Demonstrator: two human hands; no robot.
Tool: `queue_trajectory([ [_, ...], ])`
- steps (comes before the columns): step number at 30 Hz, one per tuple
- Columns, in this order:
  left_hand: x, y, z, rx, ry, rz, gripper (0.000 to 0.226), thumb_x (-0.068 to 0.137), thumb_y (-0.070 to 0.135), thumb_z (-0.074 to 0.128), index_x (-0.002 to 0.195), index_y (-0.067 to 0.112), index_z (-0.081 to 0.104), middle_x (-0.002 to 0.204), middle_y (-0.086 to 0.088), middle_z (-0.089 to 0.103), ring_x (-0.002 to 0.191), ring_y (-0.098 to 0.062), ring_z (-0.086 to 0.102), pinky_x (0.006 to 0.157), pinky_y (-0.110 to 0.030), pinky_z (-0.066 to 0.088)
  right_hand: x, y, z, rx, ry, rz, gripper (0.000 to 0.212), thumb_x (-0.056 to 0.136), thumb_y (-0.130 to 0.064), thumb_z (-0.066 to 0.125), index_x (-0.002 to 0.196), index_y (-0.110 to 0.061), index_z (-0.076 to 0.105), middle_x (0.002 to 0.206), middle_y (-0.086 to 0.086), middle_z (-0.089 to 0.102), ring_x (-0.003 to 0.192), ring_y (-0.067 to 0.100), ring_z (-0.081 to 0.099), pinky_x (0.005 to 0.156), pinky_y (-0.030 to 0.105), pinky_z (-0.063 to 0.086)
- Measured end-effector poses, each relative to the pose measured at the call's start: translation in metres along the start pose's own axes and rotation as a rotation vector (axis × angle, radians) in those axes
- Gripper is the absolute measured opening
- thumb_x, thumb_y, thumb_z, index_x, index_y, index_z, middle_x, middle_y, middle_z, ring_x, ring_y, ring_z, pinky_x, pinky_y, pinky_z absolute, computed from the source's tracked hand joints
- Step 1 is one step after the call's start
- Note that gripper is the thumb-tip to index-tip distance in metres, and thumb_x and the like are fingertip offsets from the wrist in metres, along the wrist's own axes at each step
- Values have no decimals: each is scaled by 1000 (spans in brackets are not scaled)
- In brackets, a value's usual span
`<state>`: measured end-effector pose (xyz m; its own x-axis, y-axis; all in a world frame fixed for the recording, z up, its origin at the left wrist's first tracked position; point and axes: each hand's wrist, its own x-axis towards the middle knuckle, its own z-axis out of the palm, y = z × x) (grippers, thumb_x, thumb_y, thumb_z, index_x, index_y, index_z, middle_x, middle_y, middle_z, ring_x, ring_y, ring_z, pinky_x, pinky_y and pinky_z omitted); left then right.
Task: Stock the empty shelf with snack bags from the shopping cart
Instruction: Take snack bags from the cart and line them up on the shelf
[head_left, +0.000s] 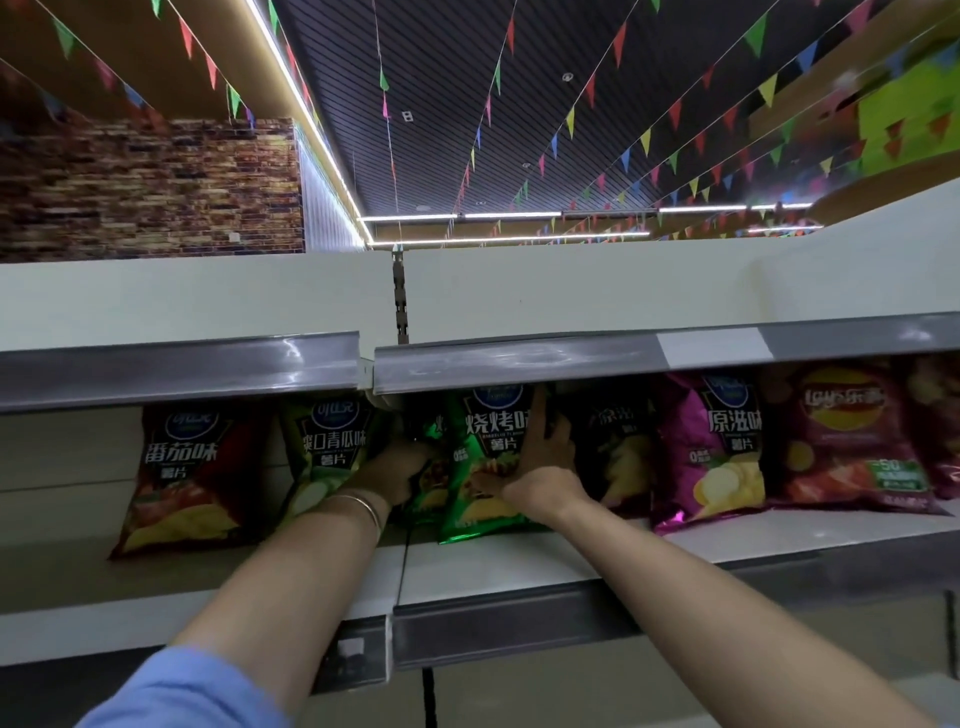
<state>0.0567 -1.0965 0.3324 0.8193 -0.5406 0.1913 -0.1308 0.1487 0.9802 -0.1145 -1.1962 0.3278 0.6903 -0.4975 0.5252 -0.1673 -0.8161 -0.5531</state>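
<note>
Both hands reach into the shelf (519, 561) and meet at the green bag (483, 467), which stands upright at the shelf's middle seam. The right hand (540, 447) lies flat against the bag's right side, fingers (537, 415) straight and pressed together, pointing up. The left hand (402, 470) grips the bag's left edge, its fingers curled around it; a bangle (363, 506) circles that wrist. Left of the green bag stand a light green bag (324, 457) and a red bag (182, 478); right of it, a purple bag (711, 447).
</note>
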Motion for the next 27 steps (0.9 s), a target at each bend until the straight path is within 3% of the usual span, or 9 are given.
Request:
queue_trajectory([
  [6,28,-23,-16,-50,-30,-77,73,79,36,63,147,24,40,124,-22,66,111,-41,65,94,-60,52,-5,-16,18,61,-96,9,134,77,-50,79,149,-29,-32,162,13,-17,150,37,12,117,41,30],
  [10,-17,3,-3,-49,57,-96,43,102,31,47,143,18,48,119,-20,67,106,-37,67,85,-47,57,-3,-19,26,103,-76,33,132,77,-47,80,152,-28,-27,162,12,-17,150,35,10,116,43,31],
  [13,-37,20,10,24,204,-84,33,107,24,39,127,4,56,111,-20,65,99,-34,63,79,-39,54,-12,-13,14,69,-195,100,121,62,-73,74,157,-20,20,160,13,26,139,30,39,111,39,41],
  [14,-41,22,11,54,266,-60,34,106,23,39,124,1,57,112,-21,64,100,-34,62,79,-37,52,-20,-10,3,43,-217,103,109,61,-80,69,146,-18,43,149,12,45,129,29,50,107,39,44],
  [16,-51,24,19,136,345,17,51,98,36,47,135,2,51,131,-19,56,118,-38,57,93,-39,50,-33,6,-22,-15,-107,75,85,73,-78,62,127,-11,60,135,12,55,121,31,53,107,42,41],
  [19,-83,16,50,199,462,96,76,77,58,51,131,4,48,135,-17,51,125,-38,47,108,-50,40,-45,48,-62,-120,314,41,79,86,-62,55,139,-5,44,146,23,32,132,40,32,109,48,26],
  [22,-122,16,101,460,297,167,82,88,59,52,147,5,34,156,-22,29,145,-39,24,119,-50,24,-43,92,-90,13,602,186,74,84,-43,70,134,4,42,150,28,26,137,45,23,110,53,21],
  [24,-123,15,135,492,141,166,68,100,43,52,151,4,28,157,-16,30,145,-30,28,117,-37,26,-31,118,-110,119,545,308,87,81,-42,76,141,5,33,153,28,19,141,44,18,114,52,17],
  [27,-107,15,188,361,-14,27,45,97,28,60,134,3,52,111,-9,64,99,-21,63,81,-24,53,-18,148,-130,194,293,371,99,79,-49,77,150,-2,27,150,25,32,141,41,27,116,47,27],
])
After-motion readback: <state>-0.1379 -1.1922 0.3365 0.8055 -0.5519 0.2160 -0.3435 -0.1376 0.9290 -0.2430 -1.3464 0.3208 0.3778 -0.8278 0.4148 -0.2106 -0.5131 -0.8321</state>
